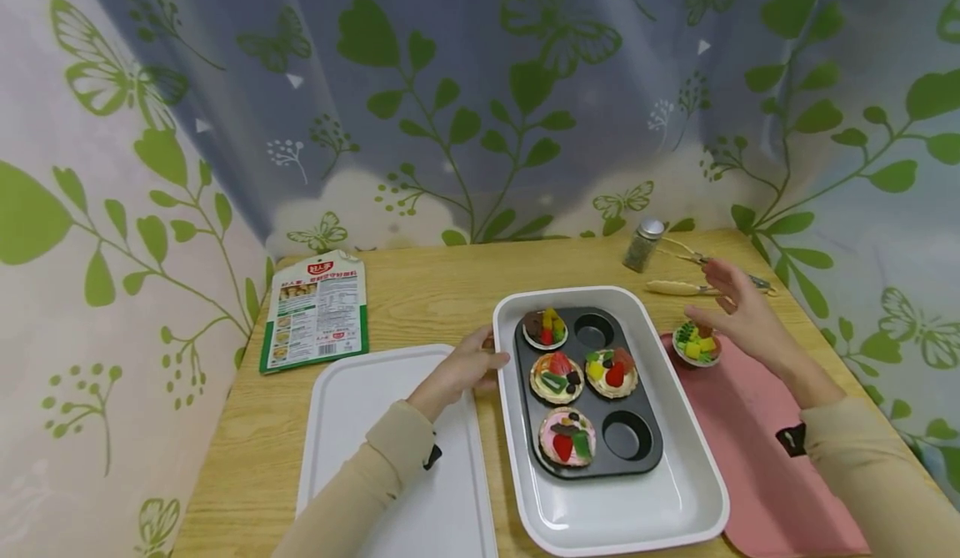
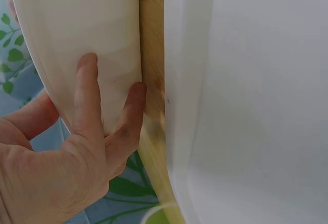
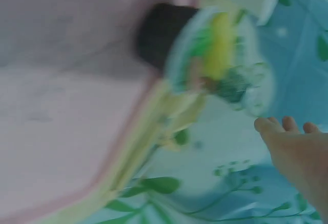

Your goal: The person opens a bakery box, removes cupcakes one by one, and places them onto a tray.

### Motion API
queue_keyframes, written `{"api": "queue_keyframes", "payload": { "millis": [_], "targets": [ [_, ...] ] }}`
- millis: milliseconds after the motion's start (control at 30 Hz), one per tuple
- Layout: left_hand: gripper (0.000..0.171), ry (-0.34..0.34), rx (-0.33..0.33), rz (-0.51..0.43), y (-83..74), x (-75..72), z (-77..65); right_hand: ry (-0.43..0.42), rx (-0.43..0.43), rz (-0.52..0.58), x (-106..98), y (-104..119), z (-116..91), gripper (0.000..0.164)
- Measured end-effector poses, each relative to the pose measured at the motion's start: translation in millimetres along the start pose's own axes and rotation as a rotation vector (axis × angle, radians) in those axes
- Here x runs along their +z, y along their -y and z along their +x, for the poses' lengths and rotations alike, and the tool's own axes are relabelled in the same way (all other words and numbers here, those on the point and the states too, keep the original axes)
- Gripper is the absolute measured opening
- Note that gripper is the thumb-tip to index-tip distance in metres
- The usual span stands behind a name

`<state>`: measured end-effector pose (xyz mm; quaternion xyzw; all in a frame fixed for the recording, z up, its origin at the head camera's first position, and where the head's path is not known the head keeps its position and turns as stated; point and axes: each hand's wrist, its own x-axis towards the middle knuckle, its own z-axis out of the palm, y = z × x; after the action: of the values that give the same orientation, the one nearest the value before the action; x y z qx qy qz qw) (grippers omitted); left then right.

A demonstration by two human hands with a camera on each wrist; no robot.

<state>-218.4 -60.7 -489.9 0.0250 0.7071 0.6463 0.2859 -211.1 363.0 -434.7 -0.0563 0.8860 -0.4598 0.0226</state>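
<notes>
My left hand is at the left side of a deep white pan. In the left wrist view its fingers lie nearly straight against the pan's outer wall, the thumb at the rim. Inside the pan sits a dark muffin tin with several fruit-topped tarts, such as a pink one, and two bare cups. To the right, my right hand hovers with spread fingers beside and above another fruit tart. That tart stands on a pink tray and shows blurred in the right wrist view.
Left of the pan lies a flat white tray. Behind it is a green and white food packet. A spice shaker stands at the back right, near metal tongs lying on the wooden table. A patterned curtain hangs behind.
</notes>
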Motion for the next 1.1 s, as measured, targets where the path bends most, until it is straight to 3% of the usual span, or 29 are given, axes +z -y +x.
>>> {"api": "queue_keyframes", "payload": {
  "millis": [100, 267, 533, 833, 1100],
  "targets": [
    [0.060, 0.005, 0.006, -0.002, 0.8, -0.1, 0.3, 0.000, -0.071, 0.026, 1, 21, 5, 0.092],
    [0.059, 0.005, 0.001, -0.009, 2.9, 0.4, -0.2, 0.043, -0.117, 0.039, 9, 48, 12, 0.090],
    [0.060, 0.005, -0.018, 0.002, 2.3, -1.5, 0.8, 0.139, -0.174, 0.078, 30, 72, 17, 0.089],
    [0.059, 0.005, -0.046, -0.022, -1.9, -1.2, 1.3, 0.319, -0.212, 0.049, 51, 62, 15, 0.088],
    [0.058, -0.032, -0.079, -0.052, -3.1, 0.1, 2.0, 0.438, -0.160, 0.012, 68, 46, 9, 0.090]
  ]
}}
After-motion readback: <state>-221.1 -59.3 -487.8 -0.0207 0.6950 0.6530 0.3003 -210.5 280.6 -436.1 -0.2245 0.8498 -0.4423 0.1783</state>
